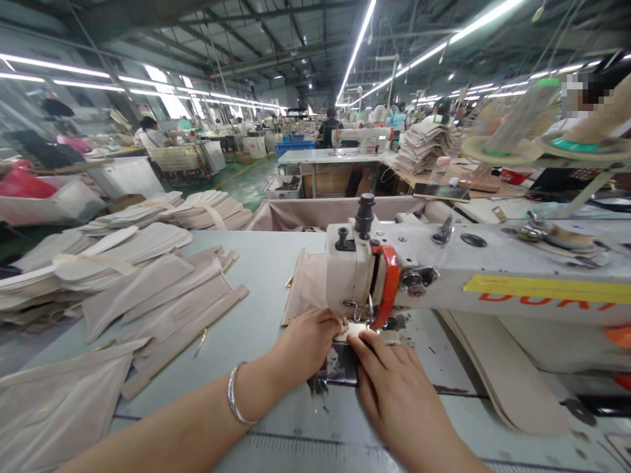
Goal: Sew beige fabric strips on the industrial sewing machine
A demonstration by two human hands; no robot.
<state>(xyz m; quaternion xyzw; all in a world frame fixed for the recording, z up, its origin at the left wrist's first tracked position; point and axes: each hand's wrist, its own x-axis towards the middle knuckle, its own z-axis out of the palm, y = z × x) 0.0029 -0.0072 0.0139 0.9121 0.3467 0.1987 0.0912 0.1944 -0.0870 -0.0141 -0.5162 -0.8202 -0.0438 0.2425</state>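
Note:
A pale grey sewing machine stands on the grey table, its head with an orange guard at the centre. My left hand, a silver bangle on its wrist, rests with curled fingers on a small beige fabric piece just left of the needle. My right hand lies flat in front of the presser foot, fingertips pressing the same piece. More beige fabric trails out behind the machine head.
Stacks of cut beige fabric pieces cover the table's left side. A beige strip lies under the machine arm at right. Thread cones stand at the right. Other workers and sewing tables fill the hall behind.

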